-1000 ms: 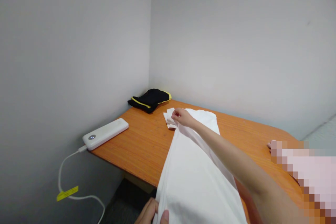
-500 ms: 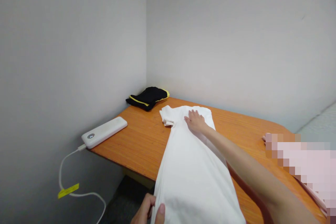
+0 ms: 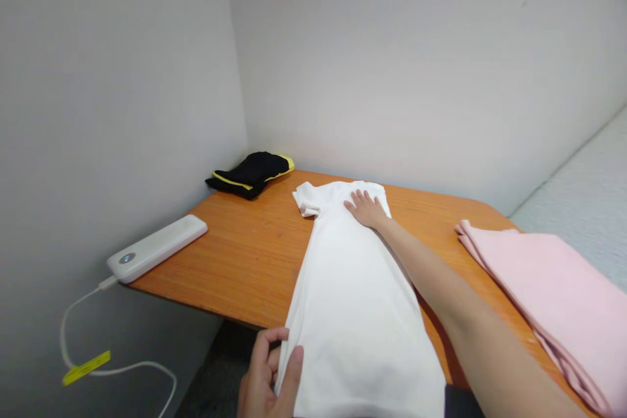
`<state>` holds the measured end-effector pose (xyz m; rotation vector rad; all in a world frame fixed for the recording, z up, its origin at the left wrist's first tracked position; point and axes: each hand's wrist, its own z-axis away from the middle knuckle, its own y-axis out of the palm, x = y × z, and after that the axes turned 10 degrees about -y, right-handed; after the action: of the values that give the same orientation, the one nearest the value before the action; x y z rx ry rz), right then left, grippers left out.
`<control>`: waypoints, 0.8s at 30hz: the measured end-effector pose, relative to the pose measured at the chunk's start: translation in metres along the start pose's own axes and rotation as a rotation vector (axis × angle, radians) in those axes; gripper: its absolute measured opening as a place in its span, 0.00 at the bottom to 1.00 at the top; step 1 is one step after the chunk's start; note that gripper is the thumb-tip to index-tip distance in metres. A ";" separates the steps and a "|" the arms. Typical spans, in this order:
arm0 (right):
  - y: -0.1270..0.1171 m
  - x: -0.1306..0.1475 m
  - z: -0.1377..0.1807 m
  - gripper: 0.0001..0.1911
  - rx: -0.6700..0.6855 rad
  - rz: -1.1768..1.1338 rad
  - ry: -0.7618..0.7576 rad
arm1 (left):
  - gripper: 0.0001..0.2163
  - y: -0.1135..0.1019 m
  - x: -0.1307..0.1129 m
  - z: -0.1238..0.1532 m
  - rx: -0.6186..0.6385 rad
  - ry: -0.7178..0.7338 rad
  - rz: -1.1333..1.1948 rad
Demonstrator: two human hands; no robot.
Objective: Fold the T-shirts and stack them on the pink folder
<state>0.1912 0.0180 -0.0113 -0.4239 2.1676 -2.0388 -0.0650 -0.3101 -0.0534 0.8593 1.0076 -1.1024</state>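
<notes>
A white short-sleeved T-shirt (image 3: 357,300), folded lengthwise, stretches from the far part of the wooden table toward me, its hem end reaching over the near edge. My right hand (image 3: 366,209) lies flat on the upper part of the shirt, fingers spread. At the lower left side of the shirt, my left hand (image 3: 270,375) pinches the fabric edge between thumb and fingers. One sleeve (image 3: 307,199) sticks out at the far left of the shirt.
Black and yellow folded cloth (image 3: 252,173) sits in the back left corner. On the left table edge lies a white power bank (image 3: 159,248) with a white cable (image 3: 122,371). Pink folded fabric (image 3: 553,294) rests on the right. Walls border the wooden table (image 3: 240,255).
The view has shifted to the right, so the pink fabric shows more fully. Both hands keep their places on the shirt; more of the left hand is visible.
</notes>
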 end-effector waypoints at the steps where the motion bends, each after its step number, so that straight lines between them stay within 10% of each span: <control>1: -0.002 -0.001 0.002 0.39 -0.005 -0.003 -0.016 | 0.24 -0.001 -0.003 0.002 -0.017 0.012 -0.012; 15: -0.020 0.052 0.193 0.44 0.046 -0.146 -0.199 | 0.30 -0.015 -0.015 0.008 -0.055 0.004 -0.076; 24: -0.023 0.047 0.198 0.47 0.012 -0.201 -0.195 | 0.20 -0.021 -0.021 0.012 -0.249 0.271 -0.557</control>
<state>0.2064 -0.1855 0.0015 -0.8332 2.0694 -2.0081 -0.0851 -0.3202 -0.0311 0.5422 1.6383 -1.3041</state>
